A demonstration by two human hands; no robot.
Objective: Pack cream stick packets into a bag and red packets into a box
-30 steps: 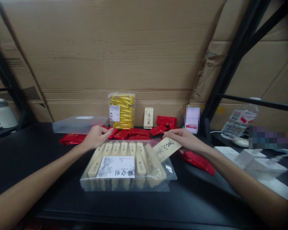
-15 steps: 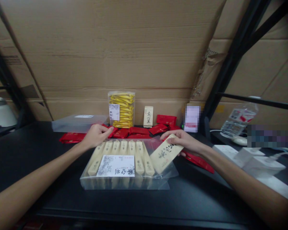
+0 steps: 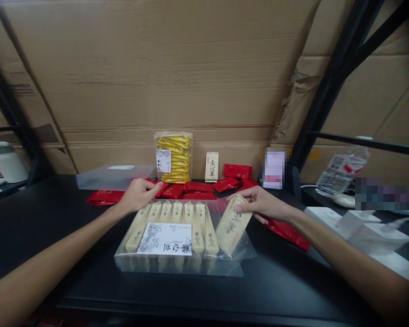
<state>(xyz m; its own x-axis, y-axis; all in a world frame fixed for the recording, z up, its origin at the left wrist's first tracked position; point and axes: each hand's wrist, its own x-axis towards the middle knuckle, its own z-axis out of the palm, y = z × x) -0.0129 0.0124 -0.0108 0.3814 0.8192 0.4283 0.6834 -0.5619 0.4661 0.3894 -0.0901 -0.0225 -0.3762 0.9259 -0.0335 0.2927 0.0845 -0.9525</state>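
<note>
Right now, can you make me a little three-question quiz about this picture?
1. True or false: the right hand holds a beige packet.
2. Which packets lie just behind the clear bag? A) blue B) red C) green
3. Fill in: the left hand rests at the bag's far ____ corner.

Key:
1. True; the packet tilts into the bag's right end, beside the beige row.
2. B, the red packets.
3. Left.
</note>
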